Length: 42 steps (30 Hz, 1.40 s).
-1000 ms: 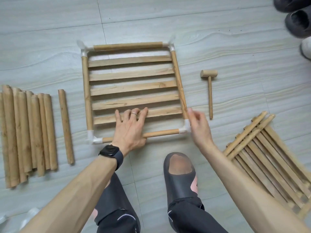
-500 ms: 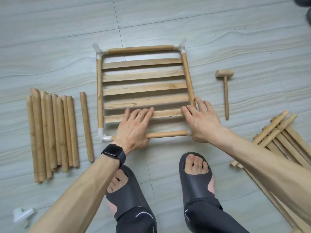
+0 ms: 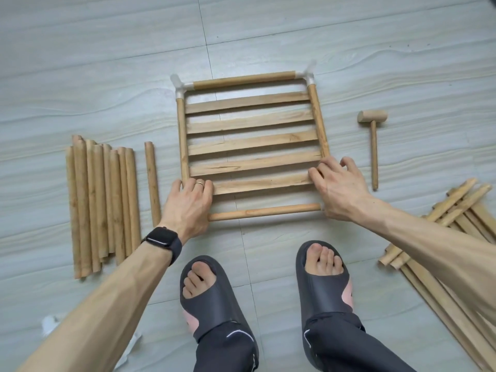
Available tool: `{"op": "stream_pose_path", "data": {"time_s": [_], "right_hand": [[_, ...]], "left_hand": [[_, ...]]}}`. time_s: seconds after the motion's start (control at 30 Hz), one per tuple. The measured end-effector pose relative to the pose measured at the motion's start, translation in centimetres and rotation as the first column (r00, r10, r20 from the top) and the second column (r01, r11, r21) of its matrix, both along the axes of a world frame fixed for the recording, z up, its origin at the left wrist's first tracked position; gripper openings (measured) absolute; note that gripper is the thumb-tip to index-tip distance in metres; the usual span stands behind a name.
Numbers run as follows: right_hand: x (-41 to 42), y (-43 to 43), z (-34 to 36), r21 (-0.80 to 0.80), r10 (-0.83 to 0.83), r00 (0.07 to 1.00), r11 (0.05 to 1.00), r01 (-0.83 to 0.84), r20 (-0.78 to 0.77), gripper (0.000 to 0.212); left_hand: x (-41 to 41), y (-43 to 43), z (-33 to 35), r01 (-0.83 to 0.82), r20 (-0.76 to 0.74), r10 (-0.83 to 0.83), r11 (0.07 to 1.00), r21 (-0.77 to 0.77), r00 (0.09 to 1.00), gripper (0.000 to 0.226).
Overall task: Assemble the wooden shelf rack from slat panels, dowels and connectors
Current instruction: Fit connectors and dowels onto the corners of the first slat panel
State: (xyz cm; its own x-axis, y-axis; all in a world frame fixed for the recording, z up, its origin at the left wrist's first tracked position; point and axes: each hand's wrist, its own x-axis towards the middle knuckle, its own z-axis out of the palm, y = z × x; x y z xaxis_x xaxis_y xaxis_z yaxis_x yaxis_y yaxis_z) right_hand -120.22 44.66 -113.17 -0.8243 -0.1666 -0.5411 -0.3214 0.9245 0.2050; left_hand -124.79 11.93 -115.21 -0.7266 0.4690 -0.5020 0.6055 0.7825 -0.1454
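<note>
a person over a tiled floor (image 3: 107,63) holds a flat wooden frame (image 3: 252,142) at its two near corners: the left hand (image 3: 189,202) curls over the near-left corner, the right hand (image 3: 339,189) over the near-right, fingers bent onto the side rails. the near dowel (image 3: 264,211) runs crosswise between the hands, its ends hidden beneath them, so any joints there cannot be judged. white connectors (image 3: 180,85) cap the far corners. a mallet (image 3: 373,146) lies nearer the right hand.

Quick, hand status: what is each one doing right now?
Left hand: fingers curled, grips the near-left corner of the square wooden slat panel.
Right hand: fingers curled, grips its near-right corner.
</note>
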Motion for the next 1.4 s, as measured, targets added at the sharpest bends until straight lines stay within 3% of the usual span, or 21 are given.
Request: {"op": "stream_pose_path", "data": {"time_s": [0.1,0.23,0.53,0.83,0.93,1.03,1.17,1.4], "right_hand": [[0.1,-0.1,-0.1,0.032,0.025,1.000,0.999,-0.026,0.016,0.056],[0.2,-0.3,0.0,0.131,0.050,0.998,0.990,-0.055,0.044,0.077],[-1.1,1.0,-0.8,0.004,0.047,0.999,0.999,-0.047,0.003,0.050],[-0.9,0.1,-1.0,0.097,0.059,0.998,0.994,-0.059,-0.003,0.052],[0.1,-0.7,-1.2,0.152,0.057,0.998,0.987,-0.056,0.000,0.053],[0.2,-1.1,-1.3,0.094,0.035,0.999,0.995,-0.034,-0.004,0.048],[-0.6,-0.9,-1.1,0.020,0.015,0.999,1.000,-0.016,0.035,0.048],[0.4,0.9,-0.6,0.051,-0.028,0.997,0.998,0.024,0.065,0.051]], "left_hand": [[0.2,-0.1,-0.2,-0.002,-0.028,0.002,1.000,0.018,1.000,0.047],[-0.3,-0.6,-0.2,-0.015,-0.029,0.016,0.999,0.039,0.999,0.055],[-0.6,-0.2,-0.3,-0.028,-0.027,0.029,0.999,0.027,0.999,0.050],[-0.5,0.4,-0.2,-0.024,-0.038,0.024,1.000,0.008,0.999,0.048],[-0.7,-0.2,0.4,0.016,-0.031,-0.016,1.000,-0.021,0.999,0.061],[-1.1,-1.0,0.7,0.027,-0.017,-0.029,0.997,-0.074,0.999,0.075],[-0.7,-0.3,0.8,-0.015,-0.006,0.015,0.998,-0.057,1.000,0.057],[1.1,1.9,0.3,-0.022,0.024,0.022,1.000,0.001,0.999,0.061]]}}
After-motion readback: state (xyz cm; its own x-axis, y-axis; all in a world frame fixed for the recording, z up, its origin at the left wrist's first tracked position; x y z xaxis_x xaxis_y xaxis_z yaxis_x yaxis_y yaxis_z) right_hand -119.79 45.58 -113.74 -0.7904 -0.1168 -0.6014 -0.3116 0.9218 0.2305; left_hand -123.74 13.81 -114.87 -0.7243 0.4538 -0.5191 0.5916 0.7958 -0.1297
